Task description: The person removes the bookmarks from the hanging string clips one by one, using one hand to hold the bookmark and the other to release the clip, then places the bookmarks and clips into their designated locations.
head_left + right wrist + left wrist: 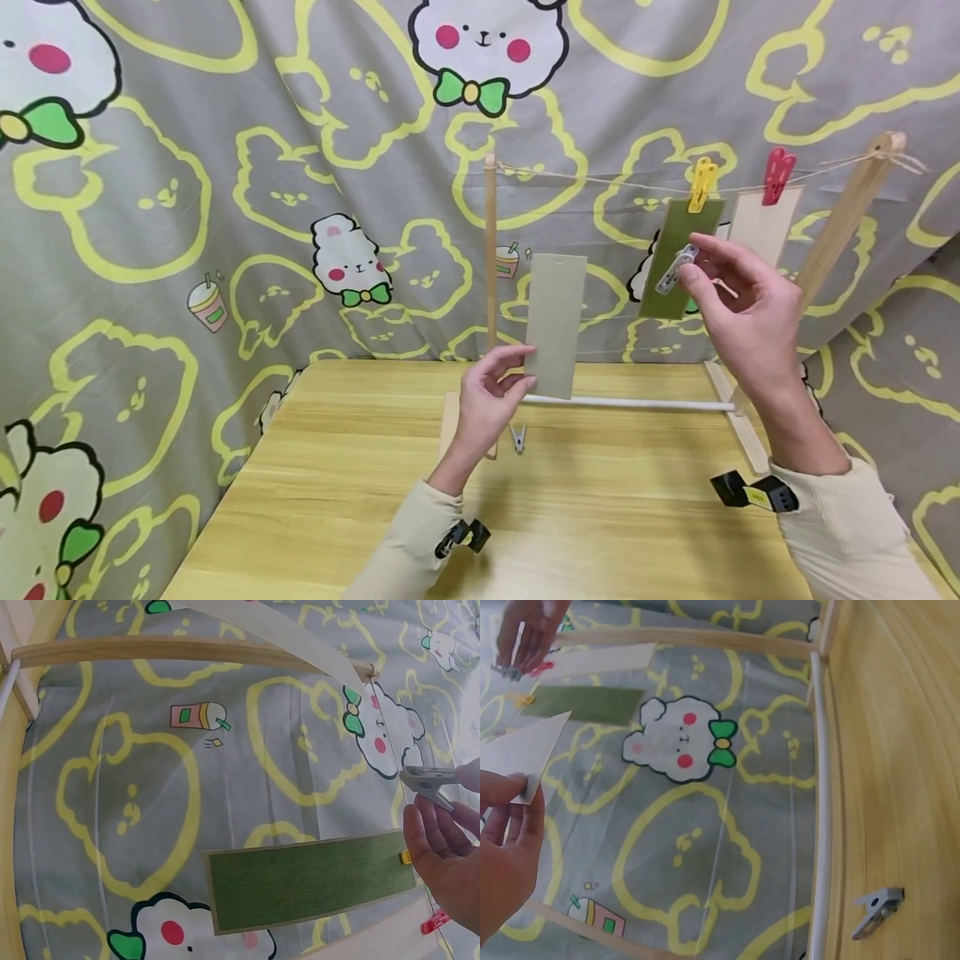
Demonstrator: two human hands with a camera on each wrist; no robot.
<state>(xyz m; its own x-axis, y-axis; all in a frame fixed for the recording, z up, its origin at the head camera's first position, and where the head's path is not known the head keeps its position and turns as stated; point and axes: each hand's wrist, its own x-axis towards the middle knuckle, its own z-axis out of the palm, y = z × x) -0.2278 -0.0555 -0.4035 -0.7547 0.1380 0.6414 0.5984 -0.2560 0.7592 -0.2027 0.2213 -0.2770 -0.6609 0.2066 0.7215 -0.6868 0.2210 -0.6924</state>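
Grey-green card (556, 325) is pinched at its lower edge by the left hand (489, 400) above the counter (360, 467); at two o'clock, a grey clip (675, 268) is pinched by the right hand (742, 312).

Grey cartoon-bear cloth (225, 167) (yellow outlines) hangs behind a wooden table (337, 500).

Bright, even light is falling from above, leaving soft shadows under the sleeves on the table (600, 517). Wide-angle distortion is bending edges toward three and nine o'clock. Both wrist views are looking slightly soft and hazy.
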